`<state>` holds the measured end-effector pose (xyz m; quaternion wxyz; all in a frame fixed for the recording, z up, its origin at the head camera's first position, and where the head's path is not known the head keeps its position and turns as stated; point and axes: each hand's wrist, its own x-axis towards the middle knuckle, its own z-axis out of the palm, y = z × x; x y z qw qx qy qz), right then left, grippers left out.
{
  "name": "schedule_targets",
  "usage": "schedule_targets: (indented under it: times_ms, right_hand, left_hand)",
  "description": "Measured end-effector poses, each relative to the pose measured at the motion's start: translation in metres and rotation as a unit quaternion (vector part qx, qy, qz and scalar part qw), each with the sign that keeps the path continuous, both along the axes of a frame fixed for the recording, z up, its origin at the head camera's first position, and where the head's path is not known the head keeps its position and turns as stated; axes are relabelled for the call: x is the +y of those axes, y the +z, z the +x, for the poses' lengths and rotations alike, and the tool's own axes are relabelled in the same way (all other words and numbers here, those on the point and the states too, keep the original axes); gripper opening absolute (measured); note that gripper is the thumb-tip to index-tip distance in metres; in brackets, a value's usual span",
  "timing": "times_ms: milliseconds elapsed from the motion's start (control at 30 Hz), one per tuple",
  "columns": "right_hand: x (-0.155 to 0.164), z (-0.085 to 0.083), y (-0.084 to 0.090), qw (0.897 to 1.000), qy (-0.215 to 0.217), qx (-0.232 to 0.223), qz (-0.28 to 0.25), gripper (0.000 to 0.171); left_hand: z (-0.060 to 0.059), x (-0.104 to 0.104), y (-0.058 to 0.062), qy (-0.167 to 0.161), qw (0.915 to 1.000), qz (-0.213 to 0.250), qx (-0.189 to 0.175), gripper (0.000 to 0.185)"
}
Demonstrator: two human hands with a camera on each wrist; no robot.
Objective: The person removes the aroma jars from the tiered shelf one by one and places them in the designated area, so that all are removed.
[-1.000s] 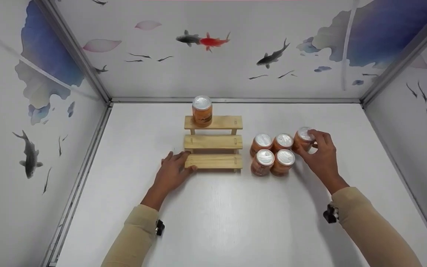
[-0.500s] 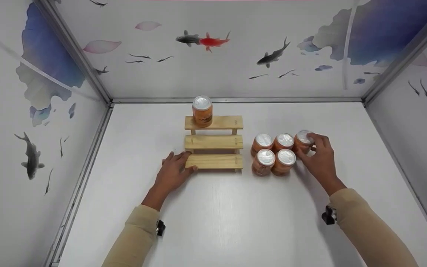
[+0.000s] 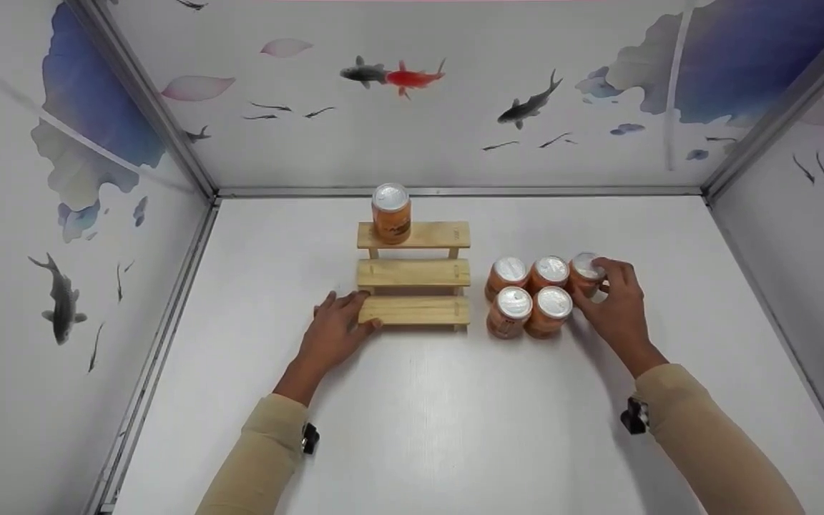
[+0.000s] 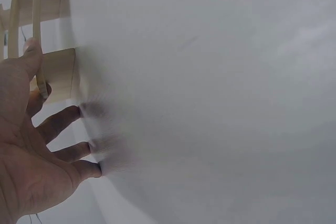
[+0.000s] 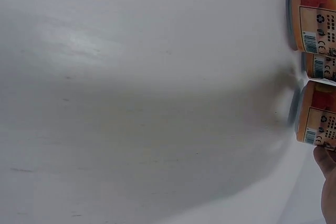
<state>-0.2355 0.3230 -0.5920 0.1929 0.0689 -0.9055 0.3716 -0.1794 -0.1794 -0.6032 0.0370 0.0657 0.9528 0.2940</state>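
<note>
White table (image 3: 419, 429). Three-step wooden rack (image 3: 413, 272), one can (image 3: 391, 213) upright on top step. Left hand (image 3: 332, 330) flat, fingers relaxed, touching lowest step's left end. Right hand (image 3: 616, 304) curled around rightmost can (image 3: 586, 272), upright, lid up, in cluster of cans (image 3: 526, 297) right of rack.

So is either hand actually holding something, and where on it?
The right hand grips the rightmost orange can round its upper side, near the silver lid. The left hand only rests against the wooden step rack, its fingers straight.
</note>
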Motion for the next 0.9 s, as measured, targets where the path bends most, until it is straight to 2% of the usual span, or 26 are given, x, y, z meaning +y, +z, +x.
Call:
schedule_targets:
  times_ms: [300, 900]
  right_hand:
    - [0.0026, -0.0011, -0.0022, 1.000, 0.015, 0.021, 0.006, 0.057]
    - [0.0052, -0.0027, 0.0005, 0.999, 0.019, -0.014, 0.027, 0.058]
  left_hand:
    - [0.0003, 0.0011, 0.0007, 0.002, 1.0000, -0.004, -0.003, 0.075]
    - [0.0018, 0.0022, 0.0032, 0.009, 0.9998, -0.009, -0.012, 0.074]
